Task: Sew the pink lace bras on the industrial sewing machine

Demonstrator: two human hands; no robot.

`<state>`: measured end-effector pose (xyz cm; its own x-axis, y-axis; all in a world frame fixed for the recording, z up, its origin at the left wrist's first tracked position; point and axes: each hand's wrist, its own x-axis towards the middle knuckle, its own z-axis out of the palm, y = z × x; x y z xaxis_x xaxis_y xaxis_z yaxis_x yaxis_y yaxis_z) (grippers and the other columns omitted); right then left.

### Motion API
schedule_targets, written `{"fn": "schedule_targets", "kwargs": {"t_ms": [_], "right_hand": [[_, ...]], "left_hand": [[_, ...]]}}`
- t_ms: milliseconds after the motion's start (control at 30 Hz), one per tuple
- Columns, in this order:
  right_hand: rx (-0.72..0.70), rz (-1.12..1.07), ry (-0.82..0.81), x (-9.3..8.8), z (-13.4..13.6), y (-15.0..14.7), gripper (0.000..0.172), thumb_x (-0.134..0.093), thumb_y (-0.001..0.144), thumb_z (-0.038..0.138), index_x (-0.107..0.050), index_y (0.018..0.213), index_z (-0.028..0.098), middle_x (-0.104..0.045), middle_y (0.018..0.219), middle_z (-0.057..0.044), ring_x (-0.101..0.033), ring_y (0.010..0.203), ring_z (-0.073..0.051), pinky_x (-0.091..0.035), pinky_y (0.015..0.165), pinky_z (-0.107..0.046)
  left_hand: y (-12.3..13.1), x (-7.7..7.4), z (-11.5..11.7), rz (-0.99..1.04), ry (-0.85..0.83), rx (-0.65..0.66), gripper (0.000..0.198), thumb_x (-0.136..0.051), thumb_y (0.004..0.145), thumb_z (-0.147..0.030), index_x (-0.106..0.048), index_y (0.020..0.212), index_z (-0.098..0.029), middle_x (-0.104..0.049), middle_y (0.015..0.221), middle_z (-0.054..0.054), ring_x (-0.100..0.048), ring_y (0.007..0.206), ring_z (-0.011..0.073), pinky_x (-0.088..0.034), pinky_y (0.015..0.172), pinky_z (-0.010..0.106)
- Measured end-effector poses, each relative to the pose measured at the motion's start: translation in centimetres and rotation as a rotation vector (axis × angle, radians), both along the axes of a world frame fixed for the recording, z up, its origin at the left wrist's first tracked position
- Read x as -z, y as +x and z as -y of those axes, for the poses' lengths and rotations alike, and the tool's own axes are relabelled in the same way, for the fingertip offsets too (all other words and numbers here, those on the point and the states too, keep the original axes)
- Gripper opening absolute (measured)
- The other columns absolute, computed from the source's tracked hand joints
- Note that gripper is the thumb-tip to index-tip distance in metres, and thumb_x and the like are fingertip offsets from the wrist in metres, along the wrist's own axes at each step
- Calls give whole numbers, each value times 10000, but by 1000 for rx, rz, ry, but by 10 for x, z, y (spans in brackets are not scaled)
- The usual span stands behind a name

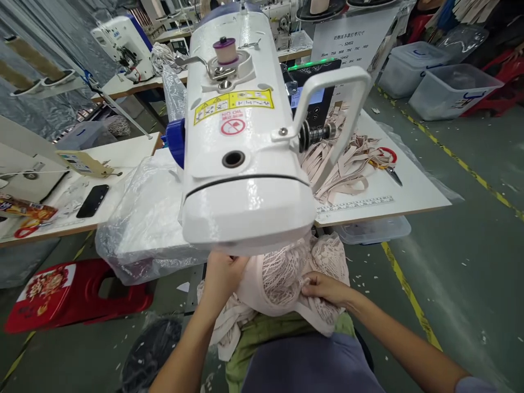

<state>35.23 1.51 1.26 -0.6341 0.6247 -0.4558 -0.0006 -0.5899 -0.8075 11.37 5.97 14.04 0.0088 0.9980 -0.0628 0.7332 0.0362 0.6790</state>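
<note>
A pale pink lace bra lies across my lap, just below the head of a white sewing machine. With thumb and fingers closed, my left hand grips the bra's left edge; its fingertips are partly hidden under the machine head. My right hand pinches the lace near the middle of the bra, between the cups. More pale fabric hangs down on the left, beneath my left wrist.
Fabric strips, scissors and a ruler lie on the table right of the machine. Plastic sheeting drapes the left side. A red stool and a black bin stand on the floor at left.
</note>
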Motion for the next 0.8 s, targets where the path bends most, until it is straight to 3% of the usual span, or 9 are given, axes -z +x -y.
{"fn": "schedule_targets", "kwargs": {"t_ms": [100, 267, 367, 433, 533, 600, 667, 733, 800], "right_hand": [[94, -10, -11, 0, 4, 8, 592, -748, 616, 747, -610, 636, 172, -506, 570, 42, -421, 542, -91, -371, 565, -229], [219, -11, -50, -16, 9, 16, 580, -785, 598, 720, -593, 622, 173, -534, 607, 26, -476, 593, -117, -423, 655, -264], [255, 5, -30, -27, 11, 23, 574, -787, 598, 720, -611, 672, 178, -570, 652, 13, -510, 620, -131, -438, 667, -274], [251, 12, 31, -33, 11, 31, 572, -758, 635, 733, -604, 687, 184, -588, 679, 1, -538, 640, -145, -451, 663, -282], [193, 45, 187, -44, 9, 43, 581, -678, 713, 756, -619, 714, 178, -626, 718, -24, -575, 663, -166, -465, 650, -291], [77, 77, 335, -57, 7, 47, 560, -621, 790, 728, -647, 726, 172, -641, 706, -31, -590, 669, -175, -468, 658, -291], [-100, 96, 500, -78, 5, 45, 504, -575, 869, 652, -674, 719, 181, -641, 670, -27, -588, 663, -173, -466, 670, -284], [-286, 103, 641, -101, 4, 38, 415, -565, 912, 555, -701, 731, 208, -658, 677, -25, -589, 676, -171, -459, 677, -271], [-420, 129, 752, -122, 4, 29, 316, -563, 935, 455, -720, 776, 232, -684, 719, -23, -596, 699, -169, -442, 675, -259]], "left_hand": [[4, 0, 1, 85, -85, -41, 468, -480, 729, -359, -112, 469, -233, -88, 420, -59, -91, 438, 78, -99, 440, 275], [4, 5, 2, 131, -122, -67, 506, -498, 749, -440, -119, 481, -238, -111, 417, -63, -112, 415, 74, -100, 449, 275], [-3, 10, 4, 76, -20, -48, 387, -510, 802, -426, -321, 524, -236, -381, 480, -28, -363, 458, 116, -249, 460, 252], [-5, 10, 10, 27, 77, -44, 256, -499, 860, -414, -524, 694, -220, -600, 681, 37, -562, 625, 177, -377, 511, 258], [6, -1, 27, -15, 354, -5, 165, -479, 917, -352, -570, 913, -214, -660, 813, 65, -641, 735, 202, -471, 561, 271], [23, -12, 42, 25, 618, 166, 128, -477, 923, -293, -553, 996, -222, -678, 854, 66, -671, 812, 200, -523, 661, 284], [42, -20, 57, 70, 806, 442, 220, -481, 930, -286, -536, 1133, -220, -708, 998, 96, -671, 1003, 209, -527, 854, 316], [56, -20, 66, 37, 783, 689, 387, -537, 921, -388, -510, 1256, -196, -704, 1129, 132, -635, 1127, 244, -467, 1001, 373], [60, -12, 69, -62, 529, 821, 522, -639, 836, -536, -571, 1205, -173, -733, 1026, 127, -667, 1003, 277, -471, 965, 404]]}}
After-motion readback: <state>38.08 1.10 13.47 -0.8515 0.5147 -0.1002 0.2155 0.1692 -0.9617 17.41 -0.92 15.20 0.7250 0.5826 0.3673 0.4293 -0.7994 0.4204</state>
